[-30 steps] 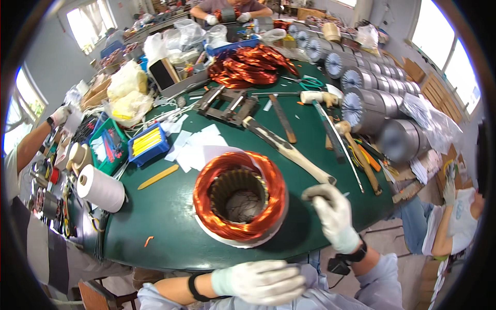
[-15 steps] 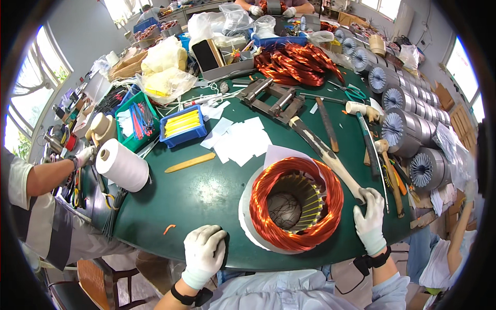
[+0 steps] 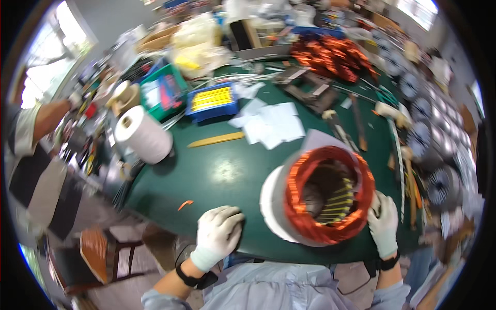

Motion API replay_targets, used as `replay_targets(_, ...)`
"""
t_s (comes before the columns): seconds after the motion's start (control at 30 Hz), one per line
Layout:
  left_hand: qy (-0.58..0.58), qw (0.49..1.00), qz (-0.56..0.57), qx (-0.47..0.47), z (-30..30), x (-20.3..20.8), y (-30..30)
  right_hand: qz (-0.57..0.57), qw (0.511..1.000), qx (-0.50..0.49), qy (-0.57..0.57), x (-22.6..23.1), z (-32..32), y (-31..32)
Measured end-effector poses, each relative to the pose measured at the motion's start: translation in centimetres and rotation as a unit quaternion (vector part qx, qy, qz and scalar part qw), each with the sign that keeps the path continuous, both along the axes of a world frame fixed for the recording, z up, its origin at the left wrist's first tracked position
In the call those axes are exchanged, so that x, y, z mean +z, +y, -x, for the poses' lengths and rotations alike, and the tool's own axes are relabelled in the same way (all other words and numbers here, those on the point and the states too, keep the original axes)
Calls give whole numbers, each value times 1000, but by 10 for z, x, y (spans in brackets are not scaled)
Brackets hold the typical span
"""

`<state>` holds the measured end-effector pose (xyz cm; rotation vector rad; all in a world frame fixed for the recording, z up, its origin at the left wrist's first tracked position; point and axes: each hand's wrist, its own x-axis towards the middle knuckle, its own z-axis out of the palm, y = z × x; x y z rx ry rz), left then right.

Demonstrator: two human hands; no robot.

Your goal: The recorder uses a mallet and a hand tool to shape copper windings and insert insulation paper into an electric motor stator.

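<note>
A stator (image 3: 279,206) with a thick ring of copper windings (image 3: 364,191) stands near the front edge of the green table, its bore tilted toward me. Yellow strips line the slots inside. My left hand (image 3: 219,231), in a white glove, rests at the table edge left of the stator, fingers curled together with nothing visible in them. Close against the stator's right side, my gloved right hand (image 3: 383,222) is closed around the near end of a wooden stick (image 3: 339,129). The stick's middle passes behind the windings, out of sight. The picture is blurred.
White paper sheets (image 3: 274,124), a yellow pointed strip (image 3: 215,139), a blue bin (image 3: 212,103) and a white thread cone (image 3: 144,135) lie ahead and left. Hammers (image 3: 408,170) and metal cores (image 3: 443,187) line the right. Someone's arm (image 3: 51,116) is at far left.
The whole view has swung, so the table's things appear shifted to the right and tilted. The stator hides more of the stick. Both hands stay in about the same places on the table.
</note>
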<state>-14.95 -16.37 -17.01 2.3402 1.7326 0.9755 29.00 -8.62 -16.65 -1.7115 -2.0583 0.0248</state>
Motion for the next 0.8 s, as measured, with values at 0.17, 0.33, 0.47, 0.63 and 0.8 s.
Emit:
replay_targets(0.17, 42, 997, 9, 61, -2, 1, -15, 20, 999, -23, 40, 10, 11, 1)
replay_targets(0.33, 45, 997, 35, 51, -1, -11, -17, 38, 998, -12, 44, 46, -13, -1)
replay_targets(0.47, 48, 997, 31, 59, -8, -12, -16, -108, 975, -57, -188, 7, -90, 42)
replay_targets(0.63, 70, 995, 41, 61, -5, -14, -18, 61, 983, -83, -153, -7, -18, 56)
replay_targets(0.8, 73, 995, 28, 63, -3, -17, -17, 22, 999, 17, -31, -25, -2, 56)
